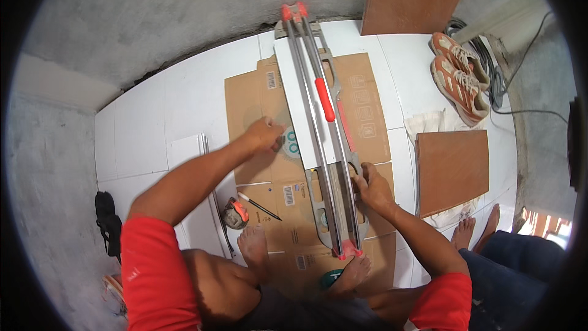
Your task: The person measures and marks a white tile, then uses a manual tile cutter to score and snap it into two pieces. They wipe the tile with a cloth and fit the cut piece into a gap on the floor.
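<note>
A manual tile cutter with twin steel rails and pink-red end pieces lies lengthwise on flattened cardboard. Its red handle sits partway up the rails. Under the rails rests a white tile toward the far end. My left hand is over the cardboard, left of the tile and apart from it. Its fingers are pinched together, and whatever they may hold is hidden. At the cutter's near right side, my right hand has its thumb and fingers closed on the base's edge.
A tape measure and a black pencil or marker lie near my left foot. Stacked white tiles stand left, brown tiles right. Shoes, cables and another person's legs are on the right.
</note>
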Demonstrator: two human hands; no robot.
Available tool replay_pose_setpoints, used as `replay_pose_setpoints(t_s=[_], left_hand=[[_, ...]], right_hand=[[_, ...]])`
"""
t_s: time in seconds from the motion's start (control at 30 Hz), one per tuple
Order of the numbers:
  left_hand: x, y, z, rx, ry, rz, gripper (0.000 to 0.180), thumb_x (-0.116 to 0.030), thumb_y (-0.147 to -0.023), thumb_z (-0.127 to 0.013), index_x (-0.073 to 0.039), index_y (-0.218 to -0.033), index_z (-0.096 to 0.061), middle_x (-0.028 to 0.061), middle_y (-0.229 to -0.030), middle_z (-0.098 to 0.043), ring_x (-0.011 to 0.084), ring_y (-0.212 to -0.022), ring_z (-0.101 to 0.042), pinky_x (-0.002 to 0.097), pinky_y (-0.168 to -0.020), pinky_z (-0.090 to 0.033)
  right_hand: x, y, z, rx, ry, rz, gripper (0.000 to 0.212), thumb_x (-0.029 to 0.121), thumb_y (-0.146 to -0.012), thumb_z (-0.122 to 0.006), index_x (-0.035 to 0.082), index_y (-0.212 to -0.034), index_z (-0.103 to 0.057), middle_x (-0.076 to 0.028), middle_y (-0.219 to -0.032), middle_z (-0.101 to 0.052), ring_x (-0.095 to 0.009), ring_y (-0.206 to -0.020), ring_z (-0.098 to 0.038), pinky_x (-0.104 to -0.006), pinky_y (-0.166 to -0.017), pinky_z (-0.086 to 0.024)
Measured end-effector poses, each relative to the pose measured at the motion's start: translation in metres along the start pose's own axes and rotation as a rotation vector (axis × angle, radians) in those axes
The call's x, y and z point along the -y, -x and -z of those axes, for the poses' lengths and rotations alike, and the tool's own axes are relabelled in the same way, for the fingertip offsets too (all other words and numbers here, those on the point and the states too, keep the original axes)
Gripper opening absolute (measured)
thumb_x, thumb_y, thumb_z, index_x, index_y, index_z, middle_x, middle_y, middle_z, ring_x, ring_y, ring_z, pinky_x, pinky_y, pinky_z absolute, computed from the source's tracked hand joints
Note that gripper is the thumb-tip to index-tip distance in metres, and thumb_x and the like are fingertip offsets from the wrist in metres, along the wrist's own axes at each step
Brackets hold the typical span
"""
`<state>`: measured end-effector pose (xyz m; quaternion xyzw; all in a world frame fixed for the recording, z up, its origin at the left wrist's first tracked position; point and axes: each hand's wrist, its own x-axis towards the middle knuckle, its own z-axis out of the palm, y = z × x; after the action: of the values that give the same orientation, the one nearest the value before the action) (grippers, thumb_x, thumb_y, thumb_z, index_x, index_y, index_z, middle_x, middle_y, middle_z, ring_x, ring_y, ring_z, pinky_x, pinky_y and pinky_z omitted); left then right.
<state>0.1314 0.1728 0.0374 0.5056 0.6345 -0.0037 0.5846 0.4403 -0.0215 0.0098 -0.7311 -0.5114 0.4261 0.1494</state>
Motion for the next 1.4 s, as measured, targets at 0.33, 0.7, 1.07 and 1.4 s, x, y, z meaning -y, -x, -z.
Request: replay_pose_setpoints(t_s=[0.33, 0.7, 1.07, 1.4], left_hand=[[0.024, 0.007, -0.091, 0.136, 0.324, 0.028, 0.049, -0.043, -0.1, -0.062, 0.002, -0.108, -0.046, 0.0116, -0.086, -0.058, 0.0169, -0.068, -0.061, 0.0312, -0.058, -0.057], [0.05, -0.006, -0.067, -0.044, -0.098, -0.144, 0.047, -0.038, -0.092, -0.067, 0.006, -0.106, -0.058, 0.0204, -0.08, -0.067, 0.0305, -0.069, -0.068, 0.0441, -0.063, -0.054], [0.047, -0.071, -0.044, -0.269, 0.043, -0.295, 0.054, -0.034, -0.089, -0.07, 0.008, -0.121, -0.06, 0.0293, -0.114, -0.068, 0.0405, -0.11, -0.065, 0.043, -0.096, -0.05], [0.004, -0.038, -0.05, -0.295, 0.274, -0.109, 0.036, -0.024, -0.093, -0.067, 0.005, -0.112, -0.06, 0.0168, -0.091, -0.068, 0.023, -0.075, -0.065, 0.0372, -0.069, -0.052]], right_hand=[[0.081, 0.044, -0.013, 0.043, -0.156, -0.032, 0.089, 0.031, -0.084, -0.077, -0.003, -0.151, -0.03, -0.025, -0.118, -0.063, -0.036, -0.109, -0.063, -0.0424, -0.095, -0.049], [0.111, 0.044, -0.038, 0.169, -0.182, -0.157, 0.106, 0.028, -0.076, -0.083, -0.004, -0.154, -0.018, -0.032, -0.123, -0.061, -0.042, -0.107, -0.066, -0.0446, -0.096, -0.051], [0.165, -0.062, -0.011, -0.097, -0.609, 0.126, 0.06, 0.024, -0.093, -0.07, -0.007, -0.139, -0.047, -0.014, -0.097, -0.064, -0.019, -0.072, -0.063, -0.0317, -0.058, -0.053], [0.259, -0.077, 0.076, 0.02, -0.805, 0.189, 0.025, 0.028, -0.093, -0.071, 0.005, -0.086, -0.063, -0.002, -0.07, -0.058, -0.01, -0.05, -0.048, -0.0272, -0.046, -0.04]])
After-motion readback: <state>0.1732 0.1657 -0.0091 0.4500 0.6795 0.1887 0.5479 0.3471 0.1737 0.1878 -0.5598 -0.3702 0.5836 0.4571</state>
